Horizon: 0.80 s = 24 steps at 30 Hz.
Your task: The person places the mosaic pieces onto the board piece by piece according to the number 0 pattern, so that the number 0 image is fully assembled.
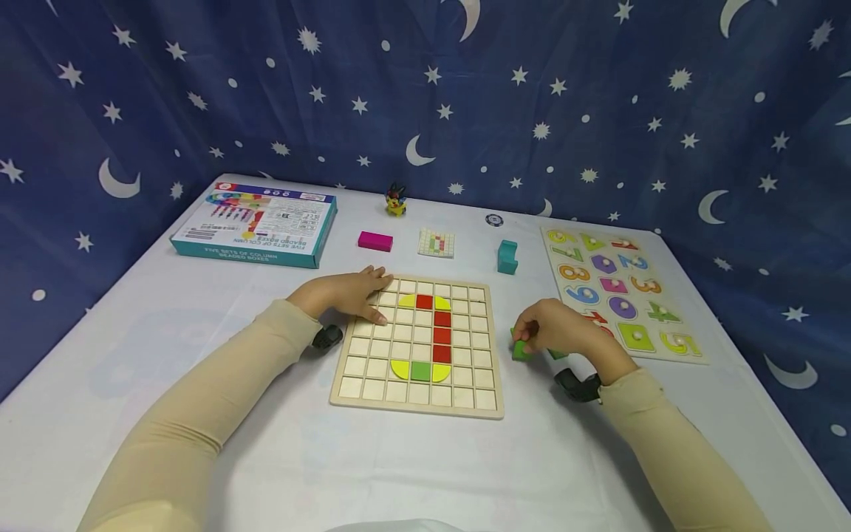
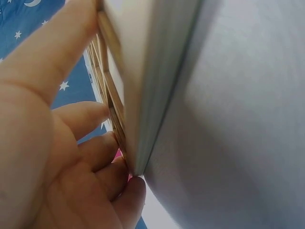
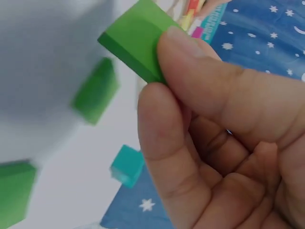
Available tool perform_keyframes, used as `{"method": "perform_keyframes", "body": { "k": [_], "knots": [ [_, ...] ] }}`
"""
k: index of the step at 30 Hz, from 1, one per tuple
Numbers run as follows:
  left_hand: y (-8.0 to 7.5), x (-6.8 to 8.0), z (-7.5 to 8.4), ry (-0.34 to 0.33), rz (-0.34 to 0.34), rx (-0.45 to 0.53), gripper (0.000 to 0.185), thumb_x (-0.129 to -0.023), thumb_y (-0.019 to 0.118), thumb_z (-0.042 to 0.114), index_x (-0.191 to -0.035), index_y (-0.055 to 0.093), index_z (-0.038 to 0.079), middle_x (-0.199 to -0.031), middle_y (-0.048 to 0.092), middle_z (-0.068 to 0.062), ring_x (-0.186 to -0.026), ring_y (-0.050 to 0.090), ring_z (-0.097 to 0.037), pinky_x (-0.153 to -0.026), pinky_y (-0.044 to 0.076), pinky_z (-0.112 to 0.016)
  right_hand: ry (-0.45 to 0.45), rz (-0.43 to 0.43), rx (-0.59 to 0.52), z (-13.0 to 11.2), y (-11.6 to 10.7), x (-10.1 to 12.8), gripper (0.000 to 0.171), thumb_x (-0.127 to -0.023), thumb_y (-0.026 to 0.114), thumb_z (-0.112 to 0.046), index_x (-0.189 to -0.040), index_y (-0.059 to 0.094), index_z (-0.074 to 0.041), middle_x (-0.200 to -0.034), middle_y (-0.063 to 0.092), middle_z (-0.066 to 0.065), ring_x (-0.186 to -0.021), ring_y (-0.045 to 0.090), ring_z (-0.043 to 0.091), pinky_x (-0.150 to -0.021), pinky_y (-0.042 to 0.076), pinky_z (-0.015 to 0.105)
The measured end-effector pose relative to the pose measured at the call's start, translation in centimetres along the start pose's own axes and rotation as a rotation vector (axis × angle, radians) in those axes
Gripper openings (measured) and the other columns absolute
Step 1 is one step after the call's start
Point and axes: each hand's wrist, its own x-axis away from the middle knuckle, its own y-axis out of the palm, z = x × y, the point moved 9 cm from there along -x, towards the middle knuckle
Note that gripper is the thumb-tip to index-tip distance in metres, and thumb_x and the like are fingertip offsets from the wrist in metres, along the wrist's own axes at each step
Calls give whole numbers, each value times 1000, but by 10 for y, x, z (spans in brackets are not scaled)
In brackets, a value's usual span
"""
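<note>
A wooden grid board (image 1: 372,369) lies in the middle of the white table, with red, yellow and green tiles (image 1: 442,334) set in its cells. My left hand (image 1: 374,297) rests flat on the board's far left corner, fingers stretched over the cells. The left wrist view shows those fingers (image 2: 81,119) against the board's edge (image 2: 128,71). Just right of the board, my right hand (image 1: 523,338) pinches a green block (image 1: 519,350) between thumb and forefinger, seen close in the right wrist view as the green block (image 3: 136,38). More green blocks (image 3: 95,90) lie on the table below it.
Behind the board lie a magenta block (image 1: 375,241), a small pattern card (image 1: 436,242) and a teal block (image 1: 507,256). A teal game box (image 1: 255,224) sits far left, a number puzzle (image 1: 621,292) on the right, a small toy figure (image 1: 396,201) at the back.
</note>
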Motion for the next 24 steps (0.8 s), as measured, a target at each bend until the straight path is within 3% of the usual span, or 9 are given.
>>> {"method": "perform_keyframes", "body": {
  "k": [4, 13, 24],
  "knots": [
    [1, -1, -1, 3, 0, 5, 90, -82, 65, 40, -148, 14, 5, -154, 4, -18, -142, -2, -35, -114, 7, -51, 22, -8, -24, -10, -2, -10, 15, -74, 70, 5, -81, 69, -8, -73, 60, 1, -70, 51, 14, -60, 46, 24],
    [1, -2, -2, 22, 1, -18, 90, -83, 64, 43, -148, 13, 5, -154, 4, -19, -141, -2, -35, -114, 6, -50, -68, -26, -33, -60, -1, -43, 15, -73, 71, 5, -83, 69, -6, -76, 62, 4, -71, 52, 13, -63, 47, 23],
    [2, -2, 0, 40, -1, -34, 91, -84, 63, 43, -147, 13, 3, -153, 4, -20, -141, -2, -37, -114, 6, -50, -134, -89, -22, -107, 23, -90, 11, -74, 72, 1, -81, 68, -7, -72, 61, 1, -67, 51, 12, -59, 46, 21]
  ]
}}
